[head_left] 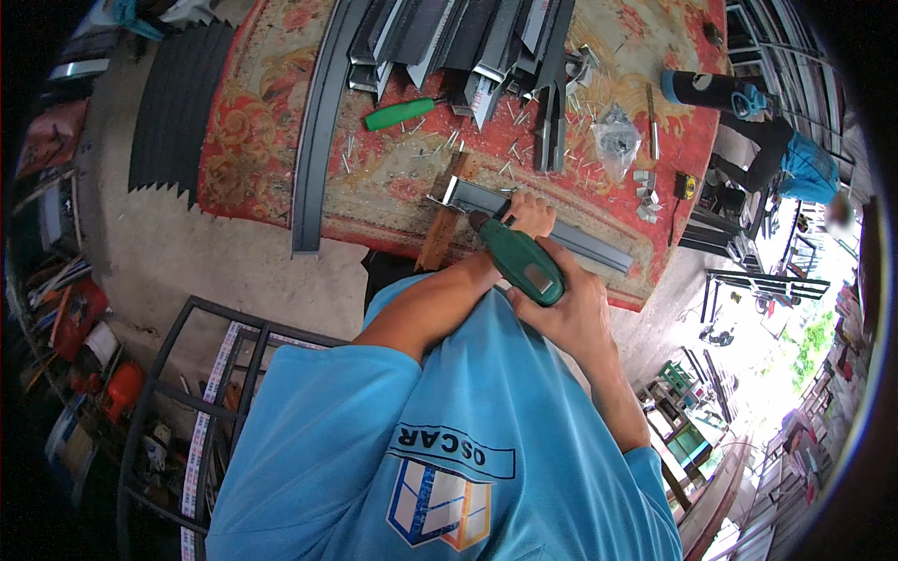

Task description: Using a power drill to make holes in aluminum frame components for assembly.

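My right hand (578, 313) is wrapped round the body of a green power drill (510, 251). The drill's chuck points toward the near end of a short grey metal profile (594, 245); whether its tip touches the metal I cannot tell. Just beyond the drill, my left hand (531, 215) grips the profile with curled fingers, partly hidden behind the tool. Under the profile's left end lies a wooden strip (436, 241), reaching over the table's front edge.
Patterned red cloth covers the table (253, 159). On it lie stacked dark profiles (468, 47), a long grey profile (323, 140), a green-handled screwdriver (399, 114), scattered screws, a plastic bag (616, 140) and a tape measure (686, 185). A black metal frame (178, 397) stands at left.
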The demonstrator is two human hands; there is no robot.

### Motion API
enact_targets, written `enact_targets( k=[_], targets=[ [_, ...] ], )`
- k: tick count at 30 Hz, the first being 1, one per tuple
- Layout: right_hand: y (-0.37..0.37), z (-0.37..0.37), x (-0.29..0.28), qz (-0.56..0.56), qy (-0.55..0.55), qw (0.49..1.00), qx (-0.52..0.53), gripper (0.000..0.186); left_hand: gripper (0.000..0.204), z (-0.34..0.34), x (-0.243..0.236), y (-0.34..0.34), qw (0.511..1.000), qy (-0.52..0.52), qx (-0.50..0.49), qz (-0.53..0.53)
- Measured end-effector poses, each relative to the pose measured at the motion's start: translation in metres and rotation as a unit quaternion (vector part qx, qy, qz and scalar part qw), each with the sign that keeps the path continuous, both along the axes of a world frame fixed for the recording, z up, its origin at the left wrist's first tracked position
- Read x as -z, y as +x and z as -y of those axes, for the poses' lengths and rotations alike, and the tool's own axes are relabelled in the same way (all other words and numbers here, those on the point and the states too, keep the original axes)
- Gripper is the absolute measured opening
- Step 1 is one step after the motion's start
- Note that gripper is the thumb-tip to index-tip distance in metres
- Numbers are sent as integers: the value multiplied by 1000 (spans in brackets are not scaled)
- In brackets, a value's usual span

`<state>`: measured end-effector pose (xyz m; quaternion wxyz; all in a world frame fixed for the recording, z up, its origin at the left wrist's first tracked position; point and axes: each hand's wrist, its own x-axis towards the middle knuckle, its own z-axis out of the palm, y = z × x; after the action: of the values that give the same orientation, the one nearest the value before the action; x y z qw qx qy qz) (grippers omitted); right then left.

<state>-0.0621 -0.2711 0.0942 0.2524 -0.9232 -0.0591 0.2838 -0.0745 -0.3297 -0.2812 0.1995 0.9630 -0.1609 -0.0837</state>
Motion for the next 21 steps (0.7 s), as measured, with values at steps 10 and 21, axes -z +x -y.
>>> enact_targets(
  k=[10,21],
  targets=[
    [-2,4,2,22,-5,1000,4,69,19,-45,-99,19,998,-42,28,-26],
    [-5,-2,1,17,-17,1000,-2,70,18,-56,-108,22,998,-57,29,-25]
  ],
)
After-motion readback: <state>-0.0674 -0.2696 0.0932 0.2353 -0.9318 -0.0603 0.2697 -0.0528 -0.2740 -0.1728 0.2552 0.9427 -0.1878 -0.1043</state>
